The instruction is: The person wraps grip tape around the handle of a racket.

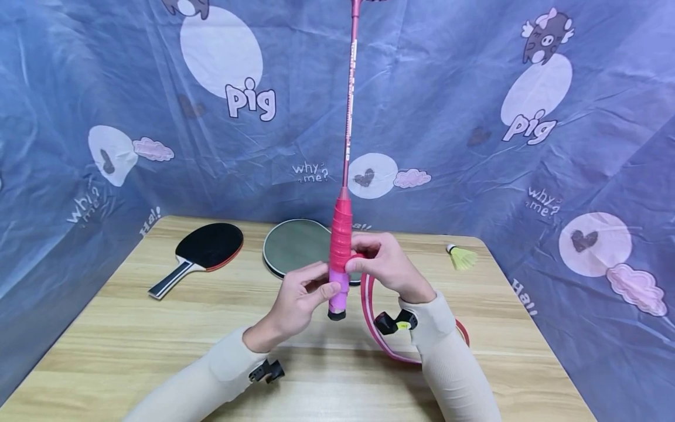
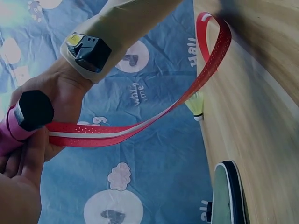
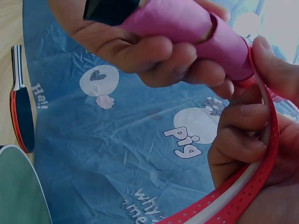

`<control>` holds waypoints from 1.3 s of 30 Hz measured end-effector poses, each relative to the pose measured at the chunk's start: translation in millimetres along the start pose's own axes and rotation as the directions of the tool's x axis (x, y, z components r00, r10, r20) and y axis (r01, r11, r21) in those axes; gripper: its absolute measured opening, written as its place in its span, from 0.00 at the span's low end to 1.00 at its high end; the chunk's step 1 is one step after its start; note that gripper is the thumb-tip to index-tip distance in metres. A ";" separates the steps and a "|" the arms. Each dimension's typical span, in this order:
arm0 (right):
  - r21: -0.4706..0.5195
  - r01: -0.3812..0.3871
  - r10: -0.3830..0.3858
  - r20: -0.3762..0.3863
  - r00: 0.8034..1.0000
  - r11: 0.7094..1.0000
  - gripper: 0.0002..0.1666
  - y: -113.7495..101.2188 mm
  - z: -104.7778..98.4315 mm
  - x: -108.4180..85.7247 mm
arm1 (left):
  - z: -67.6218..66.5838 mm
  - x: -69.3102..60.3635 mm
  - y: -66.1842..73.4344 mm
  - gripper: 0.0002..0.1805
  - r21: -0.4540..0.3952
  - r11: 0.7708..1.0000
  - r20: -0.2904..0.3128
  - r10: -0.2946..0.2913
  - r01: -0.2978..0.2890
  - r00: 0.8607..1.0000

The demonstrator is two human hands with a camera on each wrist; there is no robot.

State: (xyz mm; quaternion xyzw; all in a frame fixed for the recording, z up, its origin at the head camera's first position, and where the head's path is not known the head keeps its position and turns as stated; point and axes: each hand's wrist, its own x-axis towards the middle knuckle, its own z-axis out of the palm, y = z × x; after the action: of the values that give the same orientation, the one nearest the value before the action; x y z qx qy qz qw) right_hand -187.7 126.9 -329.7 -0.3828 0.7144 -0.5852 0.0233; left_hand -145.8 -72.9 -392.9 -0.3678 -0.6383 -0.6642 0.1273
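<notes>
A badminton racket stands upright, its handle (image 1: 341,234) wrapped in red tape above and pink-purple below, with a black butt cap (image 2: 35,110). The left hand (image 1: 297,296) grips the pink part near the bottom. Just above it, the right hand (image 1: 387,264) pinches the red tape (image 3: 266,140) against the handle. From the right hand the loose perforated tape, with a white stripe along it, hangs in a long loop (image 2: 112,136) down to the table. The racket's head is outside the head view.
On the wooden table (image 1: 211,346) lie a black paddle (image 1: 211,246) at the left, a round green paddle (image 1: 297,243) behind the hands, and a yellow shuttlecock (image 1: 463,258) at the back right. A blue patterned cloth (image 1: 448,105) hangs behind and at both sides.
</notes>
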 end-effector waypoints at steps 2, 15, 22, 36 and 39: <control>0.016 0.006 -0.006 0.015 1.000 1.000 0.40 -0.2 -0.5 -0.8 | -0.7 0.1 1.5 0.12 -0.034 0.999 0.026 -0.012 0.013 1.000; 0.082 -0.010 0.003 0.087 0.996 0.997 0.20 0.6 -5.7 -4.9 | -9.0 4.2 1.3 0.18 -0.232 0.967 0.223 -0.056 0.109 0.973; 0.096 0.006 -0.015 0.091 0.996 0.995 0.30 3.8 -6.1 -3.4 | -10.2 6.2 -0.1 0.20 -0.203 0.970 0.251 -0.081 0.134 0.965; -0.180 0.042 -0.067 -0.134 0.989 0.983 0.13 7.6 -1.4 4.4 | 3.2 4.4 -1.3 0.16 0.206 0.975 -0.242 -0.027 0.079 0.970; -0.298 0.051 -0.109 -0.181 0.977 0.953 0.08 8.1 4.7 6.5 | 4.1 3.6 -1.8 0.19 0.342 0.939 -0.268 0.054 0.042 0.962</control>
State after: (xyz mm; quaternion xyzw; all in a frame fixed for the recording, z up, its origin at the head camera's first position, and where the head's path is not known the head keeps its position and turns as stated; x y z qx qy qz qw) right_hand -194.3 119.5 -335.4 -0.3513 0.7756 -0.5086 -0.1276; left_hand -148.0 -67.7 -392.2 -0.2467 -0.7198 -0.5861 0.2785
